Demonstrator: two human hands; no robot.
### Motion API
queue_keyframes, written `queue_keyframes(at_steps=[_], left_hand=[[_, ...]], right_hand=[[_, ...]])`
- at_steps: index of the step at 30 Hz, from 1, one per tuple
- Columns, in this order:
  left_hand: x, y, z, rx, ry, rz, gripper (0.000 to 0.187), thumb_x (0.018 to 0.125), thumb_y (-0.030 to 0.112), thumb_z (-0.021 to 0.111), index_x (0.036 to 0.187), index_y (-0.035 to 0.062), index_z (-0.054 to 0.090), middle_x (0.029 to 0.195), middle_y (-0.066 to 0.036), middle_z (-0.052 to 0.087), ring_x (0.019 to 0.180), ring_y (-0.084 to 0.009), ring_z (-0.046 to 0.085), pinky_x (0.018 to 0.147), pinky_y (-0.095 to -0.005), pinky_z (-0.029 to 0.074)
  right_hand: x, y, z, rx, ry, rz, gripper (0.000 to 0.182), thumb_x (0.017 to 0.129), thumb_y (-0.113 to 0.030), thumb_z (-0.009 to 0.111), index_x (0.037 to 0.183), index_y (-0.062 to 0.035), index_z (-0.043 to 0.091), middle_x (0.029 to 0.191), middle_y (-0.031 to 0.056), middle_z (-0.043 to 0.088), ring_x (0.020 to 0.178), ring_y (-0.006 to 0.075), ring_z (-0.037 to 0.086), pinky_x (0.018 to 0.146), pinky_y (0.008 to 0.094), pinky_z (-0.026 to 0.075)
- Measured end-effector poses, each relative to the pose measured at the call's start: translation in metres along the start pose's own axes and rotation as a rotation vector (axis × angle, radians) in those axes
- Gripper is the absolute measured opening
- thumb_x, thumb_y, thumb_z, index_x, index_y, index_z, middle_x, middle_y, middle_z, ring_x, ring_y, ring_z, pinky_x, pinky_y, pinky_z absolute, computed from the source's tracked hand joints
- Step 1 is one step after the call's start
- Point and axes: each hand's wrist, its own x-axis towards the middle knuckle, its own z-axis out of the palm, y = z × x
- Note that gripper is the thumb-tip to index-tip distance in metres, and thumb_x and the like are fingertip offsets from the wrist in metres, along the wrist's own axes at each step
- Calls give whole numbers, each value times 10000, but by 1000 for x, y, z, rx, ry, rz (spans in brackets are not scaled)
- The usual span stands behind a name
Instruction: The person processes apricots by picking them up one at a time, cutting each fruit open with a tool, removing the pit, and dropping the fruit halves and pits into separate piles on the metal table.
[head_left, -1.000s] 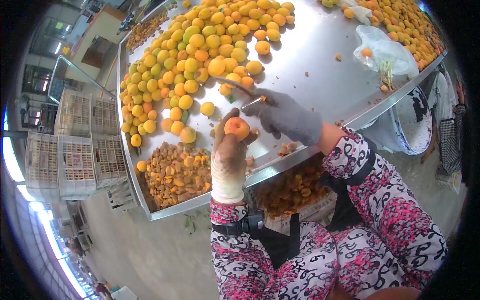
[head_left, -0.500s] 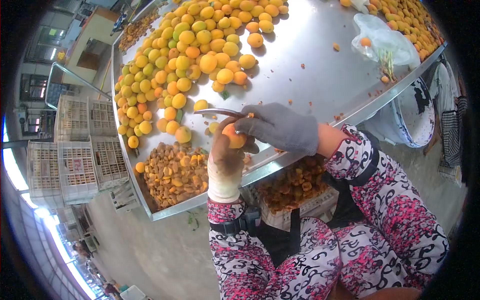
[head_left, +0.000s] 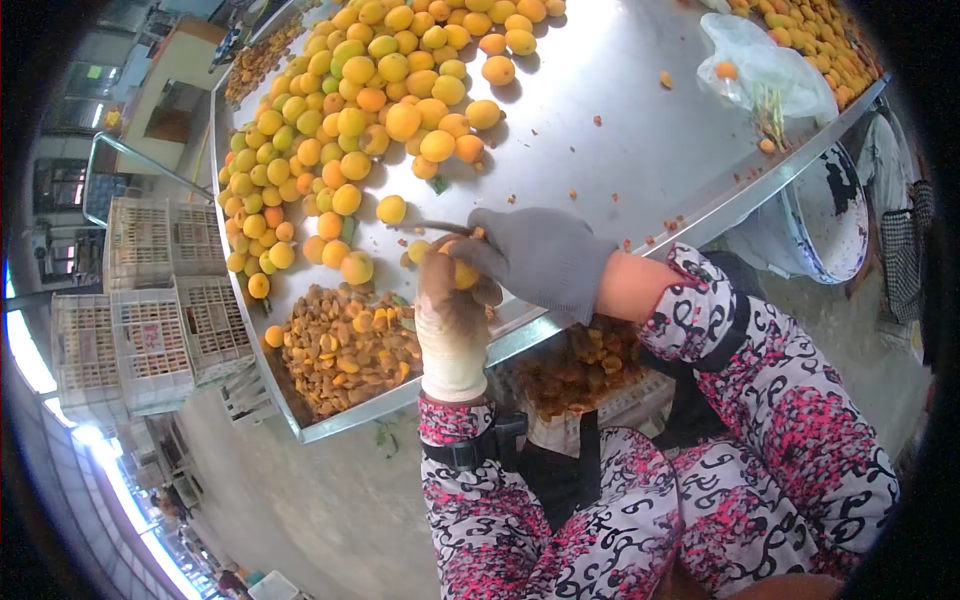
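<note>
My left hand, in a stained white glove, is closed around a yellow-orange apricot over the near edge of the metal table. In a grey glove, my right hand is closed on a knife whose narrow blade points left above the fruit; the handle is hidden in the glove. The two hands touch or nearly touch. Just beyond them lies a loose yellow apricot. A heap of whole apricots spreads up the table, and small brownish pieces are piled at the near left corner.
Below the table edge is a crate of dark orange fruit pieces. White plastic crates are stacked at the left. A clear plastic bag and more apricots lie at the far right, above a white bucket.
The right hand has tilted and shifted slightly left, and the knife blade now looks thinner. Less of the apricot in the left hand shows. The whole view has shifted slightly.
</note>
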Motion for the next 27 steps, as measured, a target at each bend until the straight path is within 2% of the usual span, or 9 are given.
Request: queue_keyframes(at_steps=[2, 3, 6, 8, 9, 11, 14, 18, 27], left_hand=[[3, 2, 0, -570, 39, -233, 249, 934, 214, 438, 1057, 23, 540, 983, -86, 530, 700, -138, 536, 575, -239, 430], [4, 3, 0, -569, 35, -226, 249, 934, 214, 438, 1057, 23, 540, 983, -86, 530, 700, -138, 536, 575, -239, 430], [2, 6, 1, 120, 25, 72, 223, 913, 145, 426, 1057, 16, 536, 1025, -88, 514, 707, -142, 535, 591, -242, 446], [-4, 20, 6, 896, 152, 428, 276, 890, 191, 438, 1097, 28, 519, 1019, -85, 516, 727, -150, 532, 628, -246, 455], [-4, 31, 9, 902, 132, 432, 276, 890, 191, 438, 1097, 28, 519, 1019, -85, 516, 727, -150, 532, 628, -246, 455], [-5, 51, 13, 20, 231, 32, 391, 859, 218, 501, 1191, 16, 463, 985, -86, 529, 839, -160, 530, 709, -292, 467], [12, 12, -20, -654, -29, 19, 457, 886, 236, 561, 1251, 2, 414, 1173, -127, 497, 937, -233, 550, 861, -365, 439], [9, 27, -16, -715, -44, 52, 566, 838, 188, 613, 1316, 28, 356, 1140, -109, 520, 1098, -236, 493, 1006, -429, 359], [12, 10, -26, -802, -22, 26, 524, 901, 293, 533, 1336, 54, 363, 1260, -153, 488, 1146, -280, 486, 984, -431, 374]], right_hand=[[2, -2, 1, 86, 28, 37, 444, 933, -453, 351, 908, -44, 521, 776, 194, 619, 744, 383, 603, 676, 471, 464], [4, -3, -1, 83, 34, 31, 444, 933, -453, 351, 908, -44, 521, 776, 194, 619, 744, 383, 603, 676, 471, 464], [7, 2, -1, -8, 72, -4, 416, 928, -437, 371, 942, -55, 533, 783, 185, 624, 745, 380, 605, 673, 463, 470], [11, 16, -2, -221, 108, 10, 355, 920, -402, 416, 1056, -95, 528, 785, 163, 626, 740, 359, 608, 657, 449, 467], [13, 16, -12, -185, 76, 97, 348, 917, -399, 426, 1073, -106, 530, 790, 170, 624, 743, 356, 609, 662, 455, 467], [13, 11, -19, -131, 220, 43, 329, 908, -377, 447, 977, -72, 549, 768, 169, 623, 724, 364, 604, 647, 453, 470], [5, 0, -27, 46, 171, -22, 313, 906, -370, 469, 952, -69, 542, 744, 168, 612, 710, 364, 600, 632, 450, 466], [-3, -3, -16, 37, 76, -88, 328, 909, -384, 468, 938, -64, 532, 727, 160, 605, 710, 365, 597, 635, 446, 463], [-13, -3, -1, 54, 1, -87, 372, 926, -401, 421, 1007, -52, 524, 746, 185, 610, 707, 376, 595, 642, 466, 461]])
